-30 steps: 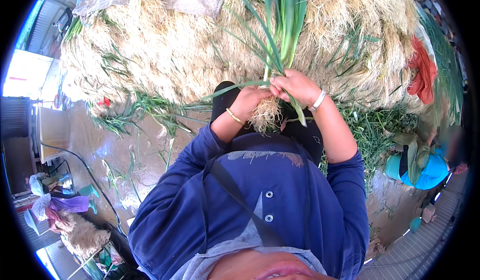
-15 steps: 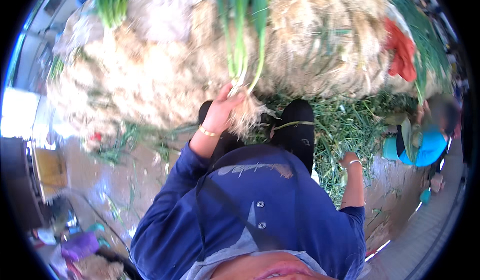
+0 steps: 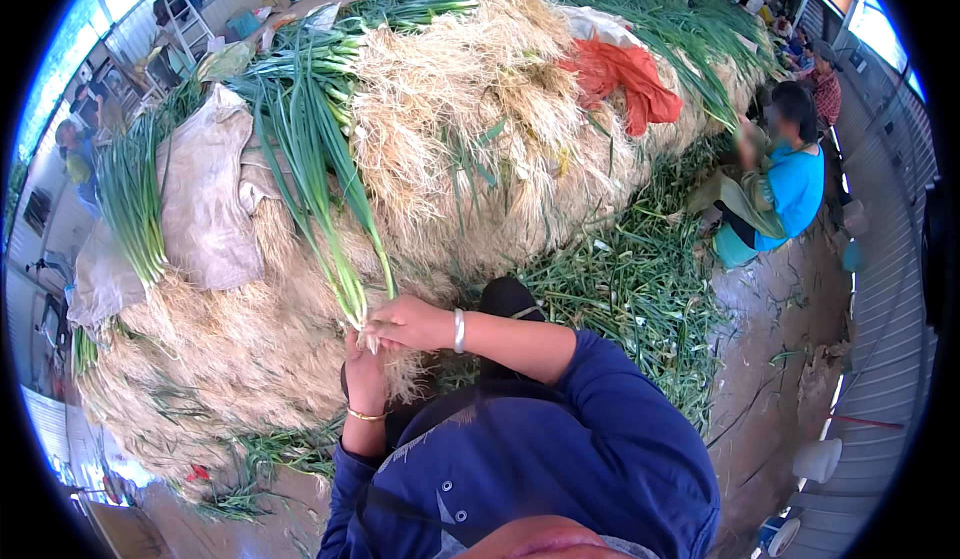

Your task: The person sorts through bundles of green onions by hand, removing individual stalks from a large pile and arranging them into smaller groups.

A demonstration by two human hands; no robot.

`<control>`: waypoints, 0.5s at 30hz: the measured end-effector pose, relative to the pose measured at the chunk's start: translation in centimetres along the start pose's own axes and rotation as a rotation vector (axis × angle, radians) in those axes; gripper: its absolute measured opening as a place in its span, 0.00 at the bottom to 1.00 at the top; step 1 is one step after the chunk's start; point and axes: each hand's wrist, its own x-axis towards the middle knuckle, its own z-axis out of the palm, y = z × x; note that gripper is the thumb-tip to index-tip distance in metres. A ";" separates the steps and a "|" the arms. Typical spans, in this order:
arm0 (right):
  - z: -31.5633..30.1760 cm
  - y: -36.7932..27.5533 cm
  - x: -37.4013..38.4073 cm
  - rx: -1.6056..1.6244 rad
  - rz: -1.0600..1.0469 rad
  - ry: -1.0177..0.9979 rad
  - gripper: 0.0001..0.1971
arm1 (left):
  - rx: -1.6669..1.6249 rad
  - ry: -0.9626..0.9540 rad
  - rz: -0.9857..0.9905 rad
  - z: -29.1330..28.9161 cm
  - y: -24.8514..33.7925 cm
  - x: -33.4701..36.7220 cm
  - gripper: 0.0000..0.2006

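A few long green onions [image 3: 343, 281] lean up against the heap, their pale bases toward me. My left hand [image 3: 367, 377] is closed round them near the root end, and a tuft of pale roots [image 3: 404, 373] hangs beside it. My right hand [image 3: 408, 325] comes across from the right, its fingers pinched on the white stalk bases just above my left hand. The exact bit of stalk or skin between my right fingertips is too small to tell.
A big heap of green onions with shaggy roots [image 3: 460, 149] fills the space ahead. Sacking [image 3: 205, 194] and a red cloth [image 3: 628, 81] lie on it. Cut green leaves [image 3: 625, 304] cover the floor at right, where a co-worker in blue [image 3: 790, 194] sits. A white bucket [image 3: 817, 460] stands by the wall.
My right hand has come up from above the leaf litter at right to the onion bases. My left hand still holds the onions. The view has turned, showing more of the heap.
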 end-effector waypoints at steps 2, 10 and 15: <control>0.7 0.1 -1.3 0.448 0.132 0.163 0.10 | 0.117 0.049 -0.031 -0.2 0.4 0.3 0.19; -2.2 2.5 -1.2 -0.330 0.068 0.132 0.21 | 1.229 -0.315 0.787 1.3 1.2 -0.6 0.13; -1.7 1.9 -0.9 -0.365 0.144 0.079 0.13 | 1.050 -0.422 0.549 1.3 2.0 -0.2 0.09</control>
